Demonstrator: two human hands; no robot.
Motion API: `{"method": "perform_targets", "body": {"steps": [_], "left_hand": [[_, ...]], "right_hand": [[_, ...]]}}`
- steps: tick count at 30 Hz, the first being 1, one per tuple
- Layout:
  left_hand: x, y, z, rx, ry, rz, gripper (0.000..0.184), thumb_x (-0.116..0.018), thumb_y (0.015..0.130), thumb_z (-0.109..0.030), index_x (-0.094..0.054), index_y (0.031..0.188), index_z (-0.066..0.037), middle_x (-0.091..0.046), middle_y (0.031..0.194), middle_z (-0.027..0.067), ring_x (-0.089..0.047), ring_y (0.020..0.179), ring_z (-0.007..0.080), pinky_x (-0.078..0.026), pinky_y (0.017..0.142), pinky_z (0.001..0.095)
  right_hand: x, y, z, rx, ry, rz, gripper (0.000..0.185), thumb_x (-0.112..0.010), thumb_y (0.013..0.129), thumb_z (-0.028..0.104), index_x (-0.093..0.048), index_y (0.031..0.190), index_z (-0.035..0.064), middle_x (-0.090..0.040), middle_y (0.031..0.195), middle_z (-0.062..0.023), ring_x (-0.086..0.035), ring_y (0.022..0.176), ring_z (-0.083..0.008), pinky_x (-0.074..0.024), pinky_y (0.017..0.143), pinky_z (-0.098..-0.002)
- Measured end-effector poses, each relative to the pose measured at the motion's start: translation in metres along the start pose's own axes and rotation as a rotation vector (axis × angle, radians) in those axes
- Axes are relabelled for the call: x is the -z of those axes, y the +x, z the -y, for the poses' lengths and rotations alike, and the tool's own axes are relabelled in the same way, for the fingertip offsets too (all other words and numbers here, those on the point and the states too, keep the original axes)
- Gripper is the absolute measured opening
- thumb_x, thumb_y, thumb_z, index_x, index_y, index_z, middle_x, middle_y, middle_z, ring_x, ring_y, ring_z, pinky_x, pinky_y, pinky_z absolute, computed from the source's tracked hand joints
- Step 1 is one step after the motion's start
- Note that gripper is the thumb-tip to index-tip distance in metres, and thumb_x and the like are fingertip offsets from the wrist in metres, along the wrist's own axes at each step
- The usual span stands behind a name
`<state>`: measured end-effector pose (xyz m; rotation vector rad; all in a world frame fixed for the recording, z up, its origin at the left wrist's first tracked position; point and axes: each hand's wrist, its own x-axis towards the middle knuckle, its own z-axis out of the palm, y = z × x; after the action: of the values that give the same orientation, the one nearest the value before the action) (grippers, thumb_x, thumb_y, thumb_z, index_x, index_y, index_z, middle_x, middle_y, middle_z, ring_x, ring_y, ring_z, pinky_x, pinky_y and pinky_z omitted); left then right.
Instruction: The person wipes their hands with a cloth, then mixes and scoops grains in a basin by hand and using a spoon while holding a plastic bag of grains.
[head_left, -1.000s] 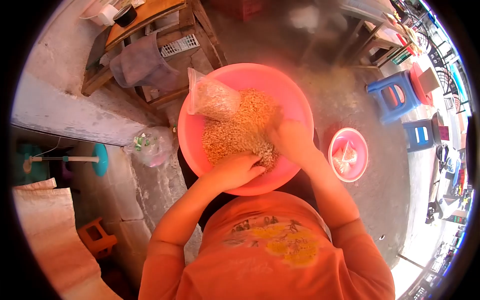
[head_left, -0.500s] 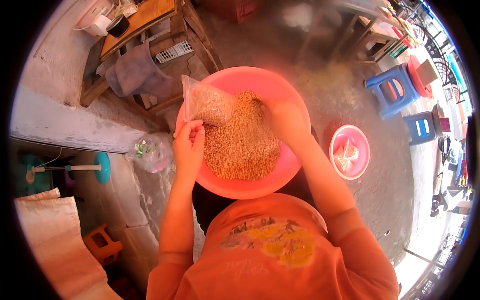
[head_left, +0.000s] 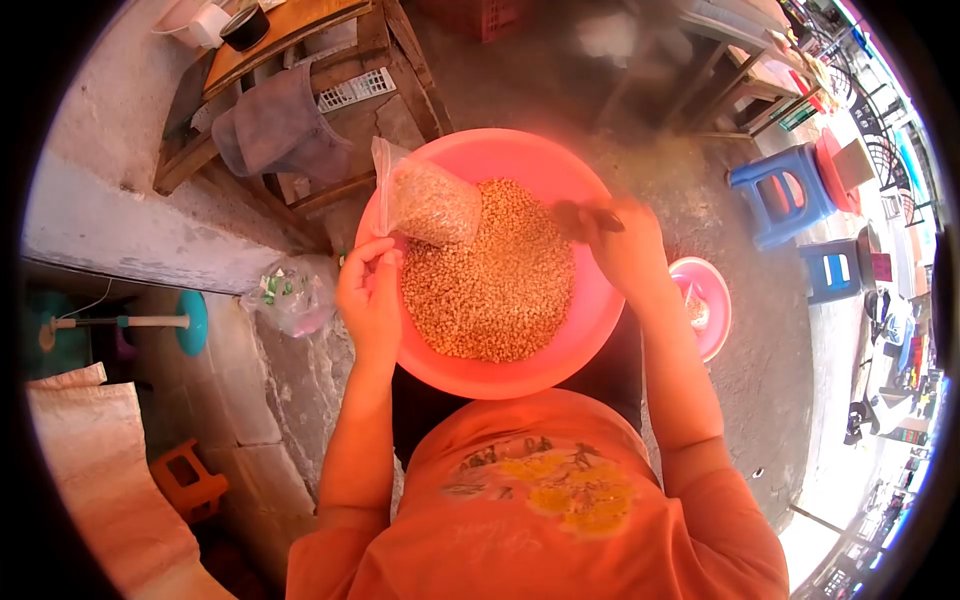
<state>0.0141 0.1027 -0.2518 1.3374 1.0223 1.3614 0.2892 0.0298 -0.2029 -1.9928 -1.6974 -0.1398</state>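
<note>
A large pink basin [head_left: 440, 368] rests over the lap, with a heap of small tan grains [head_left: 490, 290] in it. On the grains at the basin's upper left leans a clear plastic bag [head_left: 432, 200], partly filled with similar pieces. My left hand [head_left: 369, 290] is closed at the basin's left rim, just below the bag's open end; its fingertips pinch the rim or the bag's edge, which I cannot tell. Over the right side of the basin, my right hand [head_left: 630, 245] is closed around a small dark spoon [head_left: 588, 220], held above the grains.
A smaller pink bowl [head_left: 714, 300] with bagged contents stands on the floor at the right. Beyond it are blue stools [head_left: 783, 192]. At the upper left stands a wooden table [head_left: 285, 42] with a cloth [head_left: 280, 125]. A plastic bag of rubbish [head_left: 292, 297] lies left of the basin.
My left hand went from the grains to the basin's left rim. My right hand moved right, off the grains, and the spoon now shows. The heap's surface looks more even.
</note>
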Motion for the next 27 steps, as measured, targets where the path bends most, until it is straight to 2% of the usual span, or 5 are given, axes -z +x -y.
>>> {"method": "perform_targets", "body": {"steps": [5,8,13,18,27], "left_hand": [[0.010,0.001,-0.005,0.004,-0.031,-0.016,0.013,-0.057,0.095,-0.003,-0.063,0.106,0.002,-0.065,0.091,0.0049,-0.060,0.084,0.0102,-0.048,0.079,0.0234],[0.010,0.001,-0.006,0.001,-0.048,0.000,0.013,-0.057,0.095,-0.002,-0.063,0.106,0.002,-0.064,0.090,0.0048,-0.059,0.083,0.0100,-0.048,0.079,0.0232],[0.007,0.001,-0.007,-0.001,-0.009,-0.005,0.014,-0.056,0.094,-0.004,-0.064,0.103,0.002,-0.064,0.086,0.0044,-0.059,0.081,0.0112,-0.048,0.078,0.0253],[0.007,0.002,-0.006,0.004,-0.013,0.001,0.014,-0.055,0.094,-0.004,-0.064,0.104,0.002,-0.064,0.086,0.0042,-0.059,0.082,0.0111,-0.048,0.079,0.0252],[0.007,0.000,-0.009,-0.002,0.016,0.020,0.014,-0.055,0.094,-0.004,-0.063,0.105,0.002,-0.064,0.088,0.0044,-0.059,0.082,0.0110,-0.048,0.079,0.0252]], "right_hand": [[-0.024,-0.026,0.006,0.041,-0.073,0.284,0.025,-0.059,0.083,0.019,-0.064,0.064,0.0028,-0.061,0.058,-0.0179,-0.064,0.058,-0.0358,-0.0526,0.061,-0.0463],[-0.024,-0.026,0.021,-0.051,0.026,0.433,0.029,-0.057,0.087,0.024,-0.065,0.072,0.0012,-0.064,0.066,-0.0203,-0.065,0.066,-0.0374,-0.0524,0.064,-0.0463],[-0.007,-0.008,0.029,-0.159,0.633,0.339,0.024,-0.053,0.093,0.022,-0.066,0.092,0.0019,-0.067,0.080,-0.0189,-0.064,0.079,-0.0381,-0.0508,0.074,-0.0454],[-0.049,0.023,0.002,0.056,0.424,-0.138,0.019,-0.058,0.092,0.017,-0.067,0.103,0.0049,-0.065,0.087,-0.0164,-0.062,0.081,-0.0369,-0.0495,0.076,-0.0460],[-0.053,0.003,0.009,0.028,0.427,0.213,0.018,-0.064,0.089,0.017,-0.068,0.104,0.0079,-0.066,0.090,-0.0148,-0.064,0.086,-0.0341,-0.0504,0.075,-0.0436]]}}
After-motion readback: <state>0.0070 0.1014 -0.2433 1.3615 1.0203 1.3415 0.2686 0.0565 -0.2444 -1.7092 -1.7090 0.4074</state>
